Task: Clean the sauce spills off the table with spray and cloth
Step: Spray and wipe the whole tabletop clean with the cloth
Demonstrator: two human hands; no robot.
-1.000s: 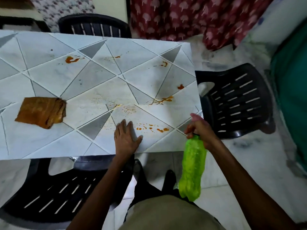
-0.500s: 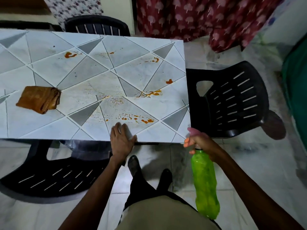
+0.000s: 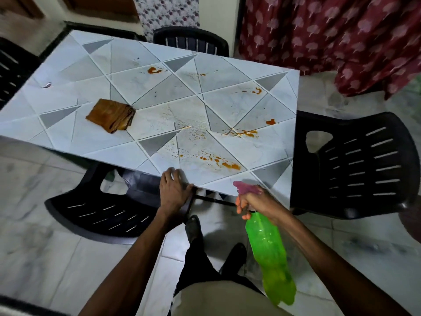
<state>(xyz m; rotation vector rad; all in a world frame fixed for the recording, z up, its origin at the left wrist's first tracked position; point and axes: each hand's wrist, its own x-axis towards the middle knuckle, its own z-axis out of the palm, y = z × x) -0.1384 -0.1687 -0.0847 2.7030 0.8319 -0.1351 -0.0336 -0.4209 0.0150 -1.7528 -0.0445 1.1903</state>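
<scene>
Sauce spills (image 3: 219, 161) are lying as orange blotches and streaks across the right half of the table (image 3: 68, 94), the nearest patch just beyond our hands and others farther back. We are gripping the green spray bottle (image 3: 270, 254) with our right hand (image 3: 257, 201), fingers curled round its neck under the pink trigger head, the body hanging below the table's near edge. Our left hand (image 3: 173, 192) is resting on that edge, fingers relaxed on the top and holding nothing. The folded brown cloth (image 3: 111, 116) is lying on the table's left half, well apart from both hands.
</scene>
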